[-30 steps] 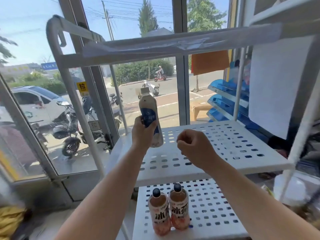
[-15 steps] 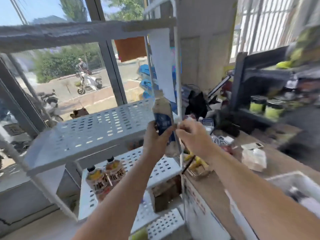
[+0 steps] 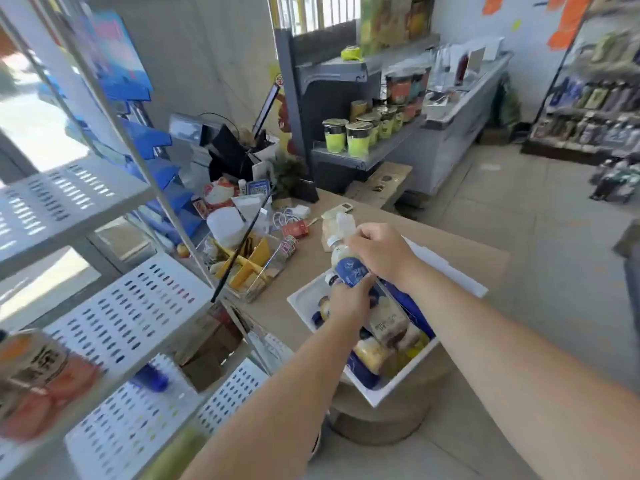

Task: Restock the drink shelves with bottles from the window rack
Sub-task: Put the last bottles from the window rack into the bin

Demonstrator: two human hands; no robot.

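Since a second ago, the white bottle point(image 3: 349, 271) with the blue label has travelled from the window rack point(image 3: 131, 306) to just above a white bin point(image 3: 384, 393) on the counter point(image 3: 450, 233). Left hand point(image 3: 348, 303) wraps its lower body, right hand point(image 3: 379, 252) curls round its shoulder. It looks full, so fairly heavy, stiff and smooth; the waist offers the safest hold. Several bottles point(image 3: 386, 327) lie jumbled inside the bin

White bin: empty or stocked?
Stocked: several bottles lie packed in the bin. The left hand and right hand grip a blue-label bottle over it.
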